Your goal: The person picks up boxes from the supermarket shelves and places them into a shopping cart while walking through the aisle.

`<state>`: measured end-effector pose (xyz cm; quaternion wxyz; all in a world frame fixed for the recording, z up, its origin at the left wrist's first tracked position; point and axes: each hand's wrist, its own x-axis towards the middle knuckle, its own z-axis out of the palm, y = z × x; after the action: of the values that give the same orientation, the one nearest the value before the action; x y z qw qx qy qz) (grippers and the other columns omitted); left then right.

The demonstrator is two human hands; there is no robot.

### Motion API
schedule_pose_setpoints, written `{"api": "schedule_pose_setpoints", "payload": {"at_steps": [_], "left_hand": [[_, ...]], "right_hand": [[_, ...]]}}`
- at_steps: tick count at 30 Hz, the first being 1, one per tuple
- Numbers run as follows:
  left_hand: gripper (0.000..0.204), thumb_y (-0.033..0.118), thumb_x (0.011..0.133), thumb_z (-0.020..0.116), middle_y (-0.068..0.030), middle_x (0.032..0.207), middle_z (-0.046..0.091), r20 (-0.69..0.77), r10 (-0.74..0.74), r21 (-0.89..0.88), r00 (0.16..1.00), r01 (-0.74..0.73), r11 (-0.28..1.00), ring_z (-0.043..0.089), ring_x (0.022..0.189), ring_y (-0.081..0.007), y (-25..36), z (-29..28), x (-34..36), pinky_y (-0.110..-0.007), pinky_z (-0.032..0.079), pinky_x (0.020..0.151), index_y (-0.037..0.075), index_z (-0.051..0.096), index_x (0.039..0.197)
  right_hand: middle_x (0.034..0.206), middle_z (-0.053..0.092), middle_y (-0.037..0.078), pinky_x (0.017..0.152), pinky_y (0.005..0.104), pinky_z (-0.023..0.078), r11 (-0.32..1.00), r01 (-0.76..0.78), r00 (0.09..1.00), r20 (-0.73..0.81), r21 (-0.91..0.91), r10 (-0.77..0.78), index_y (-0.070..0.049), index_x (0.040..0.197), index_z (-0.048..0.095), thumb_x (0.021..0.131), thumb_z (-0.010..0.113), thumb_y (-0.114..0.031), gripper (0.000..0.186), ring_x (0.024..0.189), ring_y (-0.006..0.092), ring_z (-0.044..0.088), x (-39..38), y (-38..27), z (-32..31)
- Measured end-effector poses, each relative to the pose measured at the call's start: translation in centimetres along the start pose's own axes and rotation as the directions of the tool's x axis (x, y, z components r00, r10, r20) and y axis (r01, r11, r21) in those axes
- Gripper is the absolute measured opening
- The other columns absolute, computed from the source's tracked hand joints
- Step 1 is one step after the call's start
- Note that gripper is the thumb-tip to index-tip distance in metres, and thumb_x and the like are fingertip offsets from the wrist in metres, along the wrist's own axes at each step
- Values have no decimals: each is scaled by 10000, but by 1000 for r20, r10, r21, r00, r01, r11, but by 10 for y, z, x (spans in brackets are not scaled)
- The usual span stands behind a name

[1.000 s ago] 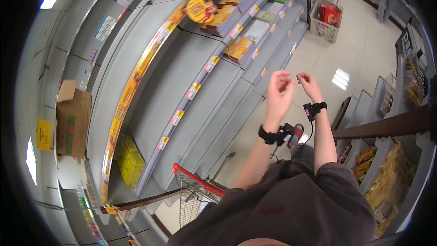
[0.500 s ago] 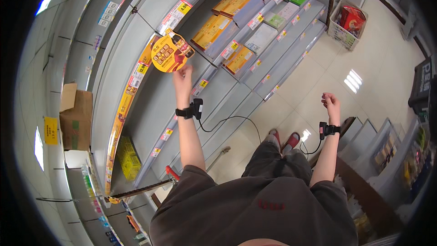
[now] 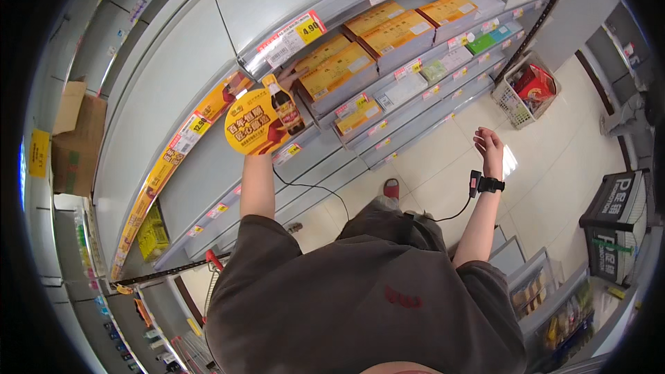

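My left arm reaches into the grey shelf behind a round yellow shelf sign (image 3: 251,125) with a bottle pictured on it. The sign covers my wrist and most of my left hand (image 3: 286,77). Only a blurred part of that hand shows above it, beside the stacked orange-yellow boxes (image 3: 334,73); whether it touches them is unclear. Over the tiled floor hangs my right hand (image 3: 490,147), empty, its fingers loosely bent and apart. A black wrist strap (image 3: 492,185) with a small cabled device sits on that arm.
Lower tiers hold white boxes (image 3: 404,90) and green boxes (image 3: 479,43). A light basket (image 3: 509,100) with a red package stands on the floor past the shelf end. Black-and-white crates (image 3: 613,218) are at right, a cardboard box (image 3: 80,142) at far left. A cable hangs near my body.
My left hand has reached farther into the shelf, going behind the sign toward the orange-yellow boxes. My body has moved closer to the shelf, and the view has shifted. My right hand stays empty.
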<state>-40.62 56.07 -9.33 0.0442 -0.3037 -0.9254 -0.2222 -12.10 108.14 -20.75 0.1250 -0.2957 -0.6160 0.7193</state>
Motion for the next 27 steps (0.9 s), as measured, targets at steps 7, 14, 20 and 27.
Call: {"api": "schedule_pose_setpoints", "payload": {"at_steps": [7, 14, 20, 27], "left_hand": [[732, -69, 756, 559, -174, 1573, 188, 316, -87, 19, 945, 85, 996, 179, 1444, -366, 11, -26, 12, -414, 210, 1166, 246, 478, 1411], [722, 15, 743, 657, -155, 1525, 281, 70, -92, 176, 993, 78, 981, 243, 1409, -348, 16, -29, -3, -401, 233, 1147, 213, 472, 1412], [708, 31, 741, 674, -143, 1489, 334, -8, -203, 59, 979, 203, 977, 285, 1384, -327, 14, -32, -11, -394, 246, 1139, 183, 476, 1404], [697, 50, 739, 694, -129, 1447, 396, -110, -340, -107, 934, 329, 938, 334, 1354, -302, 18, -35, -23, -385, 261, 1129, 147, 480, 1395]], "right_hand": [[1017, 672, 38, 805, 257, 487, 998, -58, 994, 95, 26, 55, -61, 1113, 647, 955, 555, -250, 263, 901, 123, 635, 51, 1, 42], [1020, 674, 29, 821, 261, 488, 995, -66, 966, 245, -77, 83, -71, 1124, 643, 961, 555, -264, 268, 905, 122, 636, 84, -13, 66], [1014, 674, 22, 819, 259, 483, 989, -46, 960, 268, -137, 82, -72, 1123, 643, 960, 557, -277, 275, 903, 118, 637, 103, -32, 62], [988, 687, 8, 764, 228, 475, 980, -115, 938, 307, -162, 161, -75, 1112, 648, 953, 534, -195, 229, 869, 92, 636, 104, -20, 59]]}}
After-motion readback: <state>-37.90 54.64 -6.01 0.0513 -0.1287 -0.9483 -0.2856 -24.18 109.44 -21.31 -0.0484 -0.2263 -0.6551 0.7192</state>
